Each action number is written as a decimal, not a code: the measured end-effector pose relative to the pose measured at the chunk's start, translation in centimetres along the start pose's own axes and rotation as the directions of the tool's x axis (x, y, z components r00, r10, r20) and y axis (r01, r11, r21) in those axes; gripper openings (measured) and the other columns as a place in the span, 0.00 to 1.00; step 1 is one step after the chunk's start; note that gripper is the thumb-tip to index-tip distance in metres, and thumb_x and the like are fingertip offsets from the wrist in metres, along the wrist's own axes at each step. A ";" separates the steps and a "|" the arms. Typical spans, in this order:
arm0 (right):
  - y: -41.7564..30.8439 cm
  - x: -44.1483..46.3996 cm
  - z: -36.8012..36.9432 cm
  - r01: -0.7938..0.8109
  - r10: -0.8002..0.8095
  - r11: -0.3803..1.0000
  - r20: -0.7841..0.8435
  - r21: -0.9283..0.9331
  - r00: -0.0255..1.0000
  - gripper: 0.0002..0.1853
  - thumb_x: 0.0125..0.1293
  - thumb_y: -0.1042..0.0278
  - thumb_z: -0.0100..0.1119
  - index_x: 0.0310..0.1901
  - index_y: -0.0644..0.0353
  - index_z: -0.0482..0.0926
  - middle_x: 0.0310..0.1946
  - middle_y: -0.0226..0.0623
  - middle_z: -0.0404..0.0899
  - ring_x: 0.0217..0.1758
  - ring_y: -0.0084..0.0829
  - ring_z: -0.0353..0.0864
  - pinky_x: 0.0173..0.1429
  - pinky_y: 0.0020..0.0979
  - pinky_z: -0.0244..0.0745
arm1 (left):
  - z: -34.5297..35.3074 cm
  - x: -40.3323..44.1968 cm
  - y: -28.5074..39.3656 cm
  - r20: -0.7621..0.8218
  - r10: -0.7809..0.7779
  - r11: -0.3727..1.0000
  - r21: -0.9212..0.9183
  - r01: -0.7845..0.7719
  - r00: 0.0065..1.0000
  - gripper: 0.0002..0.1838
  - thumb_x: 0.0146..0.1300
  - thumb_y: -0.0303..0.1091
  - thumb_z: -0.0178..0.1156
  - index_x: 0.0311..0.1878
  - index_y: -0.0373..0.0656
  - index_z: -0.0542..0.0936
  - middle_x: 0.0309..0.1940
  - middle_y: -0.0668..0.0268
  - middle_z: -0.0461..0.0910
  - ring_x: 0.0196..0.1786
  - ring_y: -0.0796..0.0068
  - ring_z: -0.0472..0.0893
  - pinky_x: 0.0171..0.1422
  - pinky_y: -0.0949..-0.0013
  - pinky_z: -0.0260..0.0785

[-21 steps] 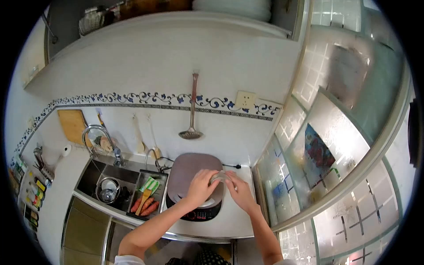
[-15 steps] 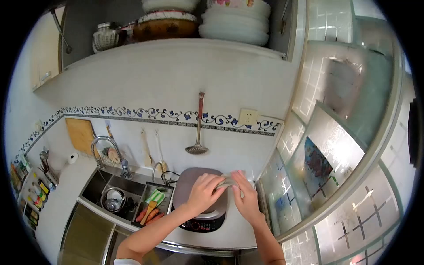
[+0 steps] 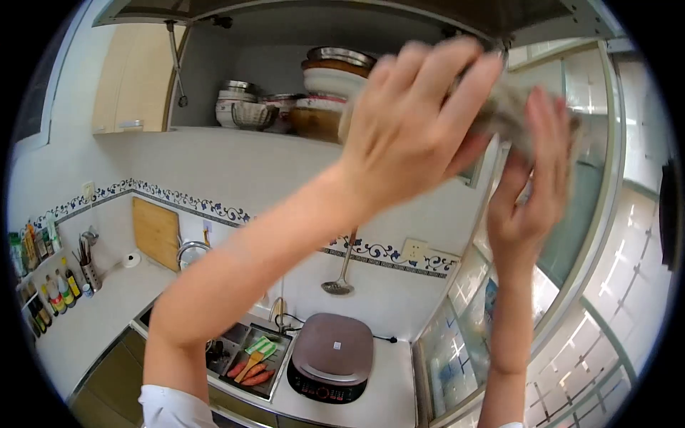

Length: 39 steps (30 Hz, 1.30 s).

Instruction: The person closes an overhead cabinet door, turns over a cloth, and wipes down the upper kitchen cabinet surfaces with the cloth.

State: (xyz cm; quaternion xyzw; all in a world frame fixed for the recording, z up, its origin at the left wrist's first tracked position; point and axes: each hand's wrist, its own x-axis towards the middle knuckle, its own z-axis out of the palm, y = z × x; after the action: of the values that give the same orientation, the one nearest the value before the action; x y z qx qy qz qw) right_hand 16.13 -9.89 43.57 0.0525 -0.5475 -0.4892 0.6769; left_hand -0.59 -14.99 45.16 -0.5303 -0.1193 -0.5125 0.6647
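A beige-grey cloth [image 3: 508, 118], blurred by motion, is bunched between my two raised hands in front of the right end of the open wall cabinet [image 3: 271, 57]. My left hand [image 3: 417, 125] is closed on its left side, back of the hand toward me. On the cloth's right side is my right hand [image 3: 535, 182], thumb below and fingers upright, gripping it. Behind my left hand, stacked bowls and dishes [image 3: 332, 82] are partly hidden. Well below both hands sits an electric cooker [image 3: 334, 349] with a flat brown lid.
A skimmer [image 3: 339, 287] hangs on the tiled wall. Left of the cooker, a sink tray [image 3: 265, 335] holds carrots, a wooden spatula and a green-white packet. A cutting board [image 3: 155, 232] leans in the corner near bottles [image 3: 61, 291]. Glass panels [image 3: 457, 357] border the right side.
Both hands have risen with the cloth from above the cooker to cabinet height. The view has tilted up, showing more of the cabinet, and the cooker's lid is uncovered.
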 end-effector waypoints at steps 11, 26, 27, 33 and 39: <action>4.2 18.5 6.5 -0.010 0.005 0.989 -0.032 -0.148 0.999 0.17 0.75 0.66 0.47 0.55 0.68 0.80 0.58 0.54 0.79 0.67 0.50 0.74 0.77 0.41 0.60 | -1.1 16.0 -12.7 0.111 0.135 0.900 0.403 -0.169 0.985 0.17 0.73 0.40 0.50 0.46 0.34 0.81 0.42 0.52 0.83 0.55 0.58 0.76 0.64 0.58 0.66; -4.4 0.4 5.7 -0.263 0.242 0.956 0.158 0.128 0.957 0.17 0.65 0.82 0.52 0.54 0.68 0.80 0.53 0.47 0.82 0.60 0.49 0.80 0.69 0.45 0.70 | -4.2 -2.7 -5.2 0.307 0.017 0.971 0.223 -0.089 0.952 0.21 0.58 0.43 0.62 0.47 0.33 0.83 0.47 0.52 0.83 0.52 0.57 0.83 0.56 0.58 0.75; -5.1 -1.4 6.2 -0.315 0.288 0.938 0.181 0.145 0.940 0.17 0.65 0.81 0.52 0.55 0.68 0.80 0.55 0.47 0.82 0.62 0.48 0.79 0.71 0.46 0.69 | -4.1 -4.2 -4.7 0.355 -0.010 0.972 0.223 -0.075 0.935 0.23 0.59 0.43 0.62 0.49 0.32 0.83 0.49 0.50 0.83 0.54 0.55 0.83 0.58 0.58 0.75; -5.6 -9.7 8.9 -0.323 0.284 0.944 0.336 0.065 0.898 0.21 0.62 0.78 0.59 0.58 0.66 0.79 0.60 0.43 0.79 0.68 0.45 0.76 0.72 0.44 0.68 | -1.7 -12.1 -4.9 0.500 -0.030 0.969 0.226 -0.096 0.866 0.24 0.61 0.44 0.60 0.52 0.32 0.82 0.54 0.47 0.82 0.57 0.54 0.83 0.62 0.59 0.76; -4.5 -13.7 11.1 -0.312 0.258 0.949 0.478 0.036 0.840 0.23 0.63 0.75 0.61 0.61 0.66 0.77 0.64 0.42 0.76 0.70 0.43 0.73 0.71 0.42 0.68 | 0.9 -16.6 -6.7 0.575 -0.002 0.962 0.225 -0.156 0.818 0.25 0.62 0.48 0.62 0.51 0.34 0.81 0.53 0.51 0.83 0.53 0.55 0.85 0.52 0.65 0.80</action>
State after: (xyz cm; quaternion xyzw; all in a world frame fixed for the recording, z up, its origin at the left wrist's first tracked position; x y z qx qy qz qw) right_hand 5.67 2.87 35.81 -0.1110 -0.7224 -0.3497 0.5861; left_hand -13.03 -4.43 37.83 -0.5711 -0.3571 -0.2827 0.6829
